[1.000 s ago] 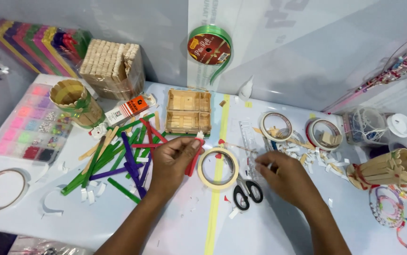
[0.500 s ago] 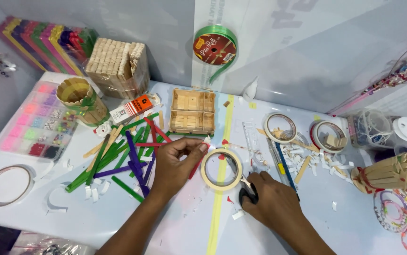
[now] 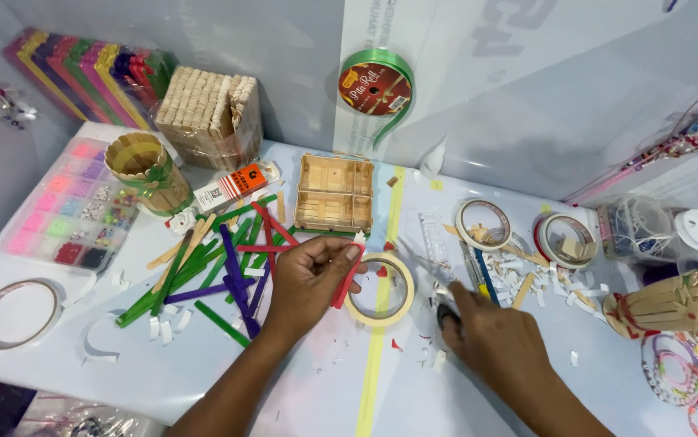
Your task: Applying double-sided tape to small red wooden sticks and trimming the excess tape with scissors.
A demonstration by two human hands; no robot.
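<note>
1. The white table (image 3: 300, 388) is carrying a spread of craft supplies, with a yellow tape line (image 3: 375, 356) running down its middle.
2. A stack of wooden stick panels (image 3: 207, 113) is standing against the back wall, and a clear bead organiser (image 3: 70, 210) is lying at the far left edge.
3. A flat wooden stick tray (image 3: 334, 194) with compartments is sitting just behind the hands, touching the yellow line.
4. A loose pile of green, purple and red craft sticks (image 3: 211, 271) is lying just left of the left hand.
5. The left hand (image 3: 310, 279) is curling its fingers around a red craft stick (image 3: 347, 279), pinching it between thumb and fingertips; the stick is slanting downward and overlapping the rim of a tape roll.
6. That tape roll (image 3: 380, 289) is lying flat on the yellow line, between the two hands.
7. The right hand (image 3: 491, 340) is resting palm down with its fingers bent over the black handles of a pair of scissors (image 3: 446, 311); I cannot tell whether it is actually gripping them or only touching.
8. Two more tape rolls (image 3: 484, 224) are lying farther right, among white paper scraps (image 3: 519, 271).
9. A bundle of plain wooden sticks (image 3: 673, 303) is lying at the right edge.
</note>
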